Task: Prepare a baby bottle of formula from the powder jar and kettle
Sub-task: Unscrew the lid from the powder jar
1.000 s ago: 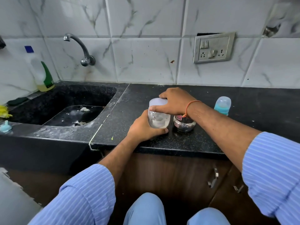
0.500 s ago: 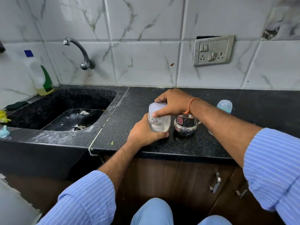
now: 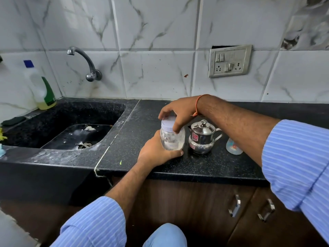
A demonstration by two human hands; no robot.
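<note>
1. Right hand [image 3: 179, 111]: fingers curled over the lid [image 3: 168, 123] from above, thumb and fingertips pinching its rim.
2. Left hand [image 3: 156, 154]: fingers wrapped round the lower body of the jar [image 3: 171, 139], thumb across its front.
3. Jar: clear, upright, lid on, a little white powder at the bottom, held at the counter [image 3: 204, 166].
4. Kettle [image 3: 202, 138]: steel, lidded, just right of the jar.
5. Bottle [image 3: 233, 147]: right of the kettle, partly hidden by the right forearm; contents cannot be told.

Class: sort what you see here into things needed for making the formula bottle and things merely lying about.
Needed: powder jar, its lid, steel kettle, baby bottle.
Lying about: detergent bottle, tap, sink, switch plate.
</note>
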